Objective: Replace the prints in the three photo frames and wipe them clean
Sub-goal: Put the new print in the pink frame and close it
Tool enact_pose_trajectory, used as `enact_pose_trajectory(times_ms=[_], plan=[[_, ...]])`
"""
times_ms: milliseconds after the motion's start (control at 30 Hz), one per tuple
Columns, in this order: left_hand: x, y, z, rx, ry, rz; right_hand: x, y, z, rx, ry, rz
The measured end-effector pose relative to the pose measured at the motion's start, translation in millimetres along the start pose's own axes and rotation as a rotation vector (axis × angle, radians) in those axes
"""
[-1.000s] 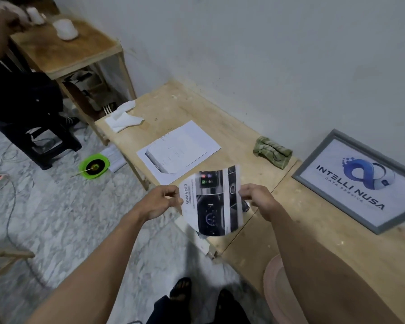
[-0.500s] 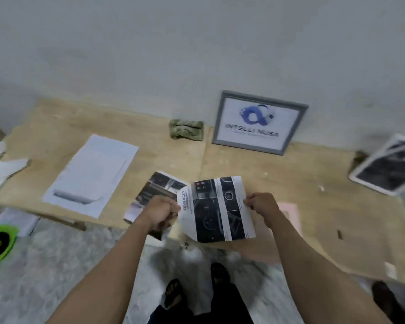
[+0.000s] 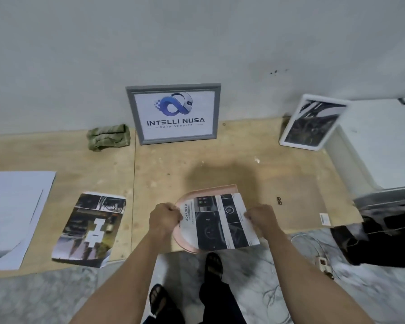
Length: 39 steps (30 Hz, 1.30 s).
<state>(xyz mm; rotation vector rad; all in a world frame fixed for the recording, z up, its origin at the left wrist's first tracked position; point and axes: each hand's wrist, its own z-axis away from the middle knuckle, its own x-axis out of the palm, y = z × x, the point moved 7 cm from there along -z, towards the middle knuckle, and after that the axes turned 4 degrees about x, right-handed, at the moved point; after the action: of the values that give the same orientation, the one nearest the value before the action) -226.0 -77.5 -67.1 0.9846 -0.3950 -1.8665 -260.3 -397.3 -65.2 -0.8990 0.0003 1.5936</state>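
The print (image 3: 216, 222) was pinched at both side edges by the left hand (image 3: 165, 219) and right hand (image 3: 262, 217), over the surface's (image 3: 255, 178) front edge; thin, floppy paper, easily creased, best held by its margins.

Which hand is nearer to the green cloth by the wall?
Left. The left hand is below the green cloth, slightly right; the right hand is farther right, across the print.

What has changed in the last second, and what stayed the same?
The view swung right from the table's left end to face the grey frame. The ADVANCED print, pinched by the left hand and right hand, went along and now hangs over the pink frame. The grip and the green cloth stayed.
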Motion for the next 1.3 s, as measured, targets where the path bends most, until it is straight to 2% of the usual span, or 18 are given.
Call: enact_pose_trajectory(times_ms=[233,500,733,900,967,1067,1167,1300], plan=[[2,1,-6,-0.078,0.091,-0.033,15,-11,-21,0.048,-0.136,-0.119],[2,0,-5,-0.039,0.184,-0.075,20,-26,-27,-0.019,-0.133,-0.022],[3,19,-1,0.057,0.268,-0.138,18,-32,-30,-0.078,-0.099,-0.03],[33,58,-5,0.156,0.171,-0.093,-5,-26,-37,-0.069,-0.089,-0.036],[57,79,-8,0.161,0.103,-0.041,-27,-23,-46,-0.099,-0.034,0.012],[110,108,-14,0.14,-0.101,0.025,-73,-12,-58,-0.107,0.094,0.145],[171,127,-12,0.046,-0.331,0.066,-126,10,-71,-0.071,0.19,0.27],[219,139,-8,0.028,-0.364,-0.001,-176,43,-80,0.076,0.255,0.344]])
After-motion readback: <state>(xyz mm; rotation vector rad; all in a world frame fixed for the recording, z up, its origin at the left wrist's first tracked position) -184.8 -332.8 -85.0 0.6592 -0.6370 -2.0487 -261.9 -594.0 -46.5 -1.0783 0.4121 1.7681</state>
